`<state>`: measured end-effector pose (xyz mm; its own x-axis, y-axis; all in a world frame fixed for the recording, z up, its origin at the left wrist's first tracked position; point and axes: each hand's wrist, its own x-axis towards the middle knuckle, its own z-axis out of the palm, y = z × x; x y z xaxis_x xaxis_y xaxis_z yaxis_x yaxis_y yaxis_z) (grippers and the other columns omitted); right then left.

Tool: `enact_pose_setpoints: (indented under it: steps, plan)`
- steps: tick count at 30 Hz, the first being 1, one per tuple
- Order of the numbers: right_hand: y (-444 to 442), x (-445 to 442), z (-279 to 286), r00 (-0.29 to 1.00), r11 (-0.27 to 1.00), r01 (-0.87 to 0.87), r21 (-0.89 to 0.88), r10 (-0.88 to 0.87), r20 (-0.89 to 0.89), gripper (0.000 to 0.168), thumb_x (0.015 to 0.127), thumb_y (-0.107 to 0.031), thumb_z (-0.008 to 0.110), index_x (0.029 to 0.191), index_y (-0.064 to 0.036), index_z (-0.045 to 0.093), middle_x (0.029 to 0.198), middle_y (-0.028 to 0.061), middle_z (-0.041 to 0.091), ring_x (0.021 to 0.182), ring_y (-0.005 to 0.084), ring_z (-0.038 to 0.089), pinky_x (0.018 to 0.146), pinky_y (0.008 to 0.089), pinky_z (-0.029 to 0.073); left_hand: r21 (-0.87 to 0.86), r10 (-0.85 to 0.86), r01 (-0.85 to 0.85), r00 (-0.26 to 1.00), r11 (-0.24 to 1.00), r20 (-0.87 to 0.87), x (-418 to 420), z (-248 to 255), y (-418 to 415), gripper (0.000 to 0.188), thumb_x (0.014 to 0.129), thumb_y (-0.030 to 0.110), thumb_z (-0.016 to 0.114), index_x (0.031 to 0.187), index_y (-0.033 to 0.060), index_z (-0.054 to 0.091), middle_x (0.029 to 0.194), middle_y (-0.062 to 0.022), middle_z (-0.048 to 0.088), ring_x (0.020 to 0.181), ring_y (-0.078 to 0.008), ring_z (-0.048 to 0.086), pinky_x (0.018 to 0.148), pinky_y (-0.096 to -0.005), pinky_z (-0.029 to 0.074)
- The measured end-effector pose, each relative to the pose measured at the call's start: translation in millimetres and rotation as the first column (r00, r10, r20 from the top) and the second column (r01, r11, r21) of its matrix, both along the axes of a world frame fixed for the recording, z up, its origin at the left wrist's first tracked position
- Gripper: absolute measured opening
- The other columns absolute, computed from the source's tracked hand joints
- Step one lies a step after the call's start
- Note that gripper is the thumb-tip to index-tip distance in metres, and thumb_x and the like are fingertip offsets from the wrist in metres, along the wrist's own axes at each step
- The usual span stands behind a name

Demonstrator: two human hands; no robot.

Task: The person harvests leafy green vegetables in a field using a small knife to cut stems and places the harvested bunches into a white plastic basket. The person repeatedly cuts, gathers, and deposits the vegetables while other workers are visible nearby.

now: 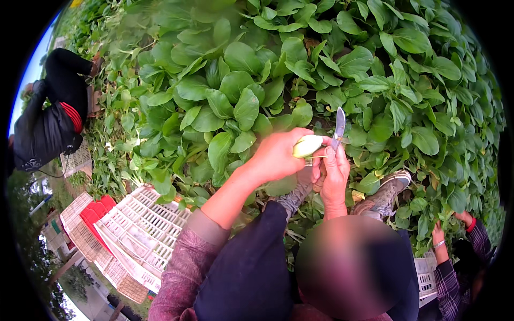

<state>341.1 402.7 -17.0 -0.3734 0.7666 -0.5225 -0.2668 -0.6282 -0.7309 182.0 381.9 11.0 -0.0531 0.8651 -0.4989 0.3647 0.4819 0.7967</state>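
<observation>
My left hand (279,154) is closed around a leafy green, with its pale, rounded stem base (307,146) showing at the fingers. This looks like bok choy; its leaves are mostly hidden by the hand. Close beside it, my right hand (335,172) grips a small knife (339,122) whose blade points up and away from me. A thin pale stalk strip (320,157) spans the small space between the two hands. Below and beyond them grow dense leafy green plants (237,102).
Stacked white plastic crates (138,228) with a red crate (96,214) among them stand at left. Another person (48,120) in dark clothing bends over farther left. At lower right, a co-worker's hands (438,234) reach into plants beside a white crate (425,275). My shoe (385,192) rests among leaves.
</observation>
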Motion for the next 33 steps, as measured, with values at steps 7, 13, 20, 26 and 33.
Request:
enact_pose_setpoints:
  steps: [7, 13, 20, 26, 33]
  plan:
    - [-30, -43, -12, 0.783, 0.824, -0.566, 0.033, 0.524, 0.336, 0.029, 0.094, -0.026, 0.050, 0.119, -0.011, 0.048, 0.080, 0.0066, 0.061, 0.060, 0.0177, 0.059, 0.057, 0.0327, 0.046, 0.004, 0.713, -0.713, 0.701, 0.701, -0.026, -115, -43, -22, 0.026, 0.073, -0.001, 0.062, 0.098, -0.0023, 0.057, 0.077, -0.0065, 0.063, 0.055, -0.0105, 0.053, 0.049, -0.0266, 0.045]
    - [-39, -58, -35, 0.550, 0.634, -0.770, 0.070, 0.604, 0.577, 0.028, 0.094, -0.029, 0.046, 0.114, -0.009, 0.049, 0.087, 0.0197, 0.065, 0.077, 0.0416, 0.061, 0.068, 0.0487, 0.047, -0.053, 0.787, -0.785, 0.616, 0.617, 0.046, -122, -47, -52, 0.027, 0.072, -0.003, 0.059, 0.099, -0.0027, 0.056, 0.085, -0.0099, 0.066, 0.054, -0.0119, 0.053, 0.052, -0.0260, 0.045]
    - [-30, -78, -58, 0.315, 0.477, -0.879, 0.018, 0.552, 0.772, 0.026, 0.093, -0.025, 0.047, 0.107, -0.003, 0.050, 0.082, 0.0220, 0.064, 0.075, 0.0400, 0.062, 0.067, 0.0497, 0.047, -0.045, 0.812, -0.813, 0.575, 0.581, 0.094, -100, -44, -77, 0.031, 0.073, -0.004, 0.060, 0.105, -0.0028, 0.057, 0.090, -0.0096, 0.066, 0.060, -0.0125, 0.058, 0.056, -0.0263, 0.050]
    - [-16, -94, -83, 0.772, 0.875, -0.346, -0.337, 0.470, 0.428, 0.025, 0.091, -0.024, 0.054, 0.100, -0.001, 0.053, 0.079, 0.0217, 0.063, 0.068, 0.0399, 0.060, 0.066, 0.0434, 0.049, -0.066, 0.786, -0.799, 0.569, 0.598, 0.243, -99, -31, -83, 0.029, 0.074, -0.004, 0.060, 0.103, -0.0026, 0.055, 0.090, -0.0110, 0.066, 0.059, -0.0121, 0.058, 0.056, -0.0262, 0.050]
    - [-43, -88, -81, 0.658, 0.801, -0.598, -0.014, 0.501, 0.562, 0.026, 0.093, -0.024, 0.051, 0.104, -0.001, 0.052, 0.079, 0.0237, 0.063, 0.073, 0.0423, 0.060, 0.069, 0.0457, 0.049, -0.139, 0.610, -0.616, 0.788, 0.776, -0.088, -94, -30, -81, 0.051, 0.070, -0.003, 0.065, 0.119, 0.0026, 0.054, 0.088, -0.0045, 0.062, 0.062, -0.0113, 0.057, 0.052, -0.0247, 0.048]
